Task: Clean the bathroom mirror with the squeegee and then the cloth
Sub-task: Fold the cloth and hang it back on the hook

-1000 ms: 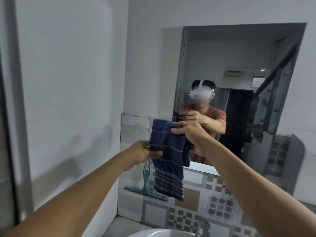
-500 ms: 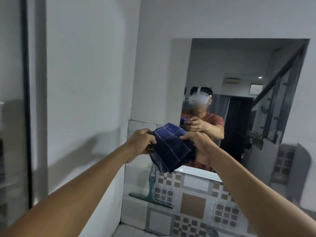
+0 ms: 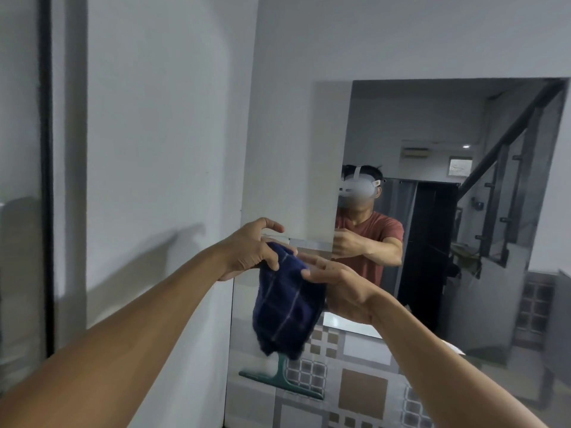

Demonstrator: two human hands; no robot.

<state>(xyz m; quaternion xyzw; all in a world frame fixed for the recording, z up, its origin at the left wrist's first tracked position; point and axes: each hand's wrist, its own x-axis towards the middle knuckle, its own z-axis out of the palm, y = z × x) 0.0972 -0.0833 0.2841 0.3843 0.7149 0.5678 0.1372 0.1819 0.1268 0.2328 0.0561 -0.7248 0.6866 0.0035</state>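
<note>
- Here, left-hand fingers (image 3: pixel 279 253): curled down over the top of the cloth (image 3: pixel 287 310), thumb pressed on its front face. The forefinger is lifted clear above the others.
- Right-hand fingers (image 3: pixel 312 261): stretched along the cloth's upper right edge, with the thumb laid on the front of the fabric, so the edge is nipped between thumb and fingers.
- Left hand (image 3: pixel 251 251): grips the bunched top of the cloth from the left side, back of the hand facing up.
- Right hand (image 3: pixel 341 287): holds the cloth from the right, palm turned toward it.
- Cloth: dark blue with thin pale check lines, hanging between the two hands as a doubled-up bundle, lower end loose. It is held at chest height in front of the wall, just left of the mirror's left edge. Contact with the glass: cannot tell.
- Squeegee (image 3: pixel 279 378): green, propped against the tiled wall (image 3: pixel 364 393) directly below the cloth, blade lowest. The top of its handle is hidden behind the cloth's lower end. Neither hand touches it.
- Mirror (image 3: pixel 432 134): mounted above the tiles, behind the right hand. It reflects the person's arms and a dark doorway.
</note>
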